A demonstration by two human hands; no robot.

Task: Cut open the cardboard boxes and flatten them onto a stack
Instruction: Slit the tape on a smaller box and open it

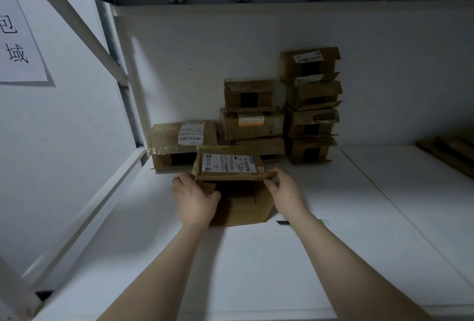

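A small cardboard box (239, 202) lies on the white shelf (256, 264) with its open end facing me and a shipping label on its top face. My left hand (195, 198) grips the box's left edge, thumb curled onto the front. My right hand (286, 191) pinches the top flap's right corner. A cutter (302, 222) with a dark blade end and a green handle lies on the shelf just right of the box, partly hidden by my right forearm.
Several taped boxes are stacked against the back wall: a wide one (183, 141) at left, a middle pile (252, 118) and a taller pile (311, 105). Flattened cardboard (451, 151) lies at the far right. A metal upright (123, 77) and a paper sign (18, 38) stand left.
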